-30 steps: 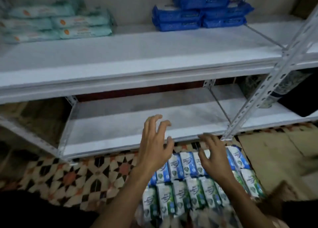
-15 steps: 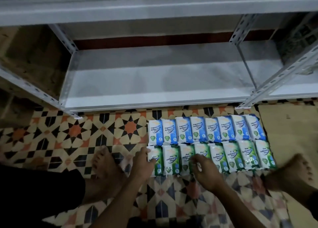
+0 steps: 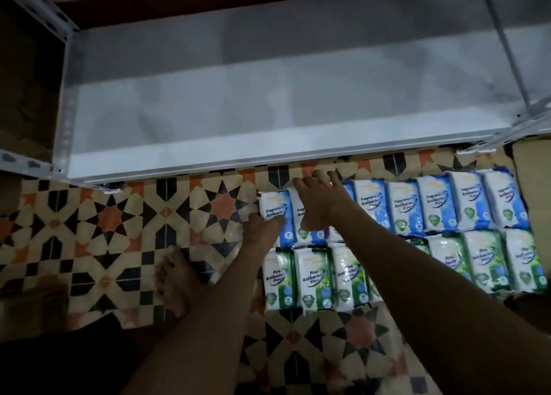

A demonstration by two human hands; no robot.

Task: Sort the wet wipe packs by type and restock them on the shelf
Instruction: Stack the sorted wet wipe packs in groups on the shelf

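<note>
Head view. Two rows of wipe packs are lying flat on the patterned tile floor (image 3: 125, 224), just in front of the low white shelf (image 3: 238, 120). The far row holds blue packs (image 3: 438, 205) marked "Fragrance Free Antibacterial Wipes"; the near row holds green packs (image 3: 313, 278) marked "Pine Antibacterial Wipes". The rows are touching along their long edge, and the packs in each row are sitting side by side, edge to edge. The shelf board is showing bare white metal, with slotted posts (image 3: 507, 48) rising at its corners.

Both arms are reaching forward over the green row toward the left end of the blue row. The left hand (image 3: 262, 229) is resting at the near left corner of the leftmost blue pack (image 3: 275, 212); its fingertips are touching the pack's lower edge, and whether they are pinching it cannot be told from this angle. The right hand (image 3: 320, 199) is lying palm down across the second and third blue packs, with its fingers spread and extended past the far edge of the row toward the shelf front; the thumb is pointing down along the second pack. No curl around a pack is showing on this hand.

A bare foot (image 3: 176, 278) is standing on the tiles to the left of the green row, near the left forearm.
</note>
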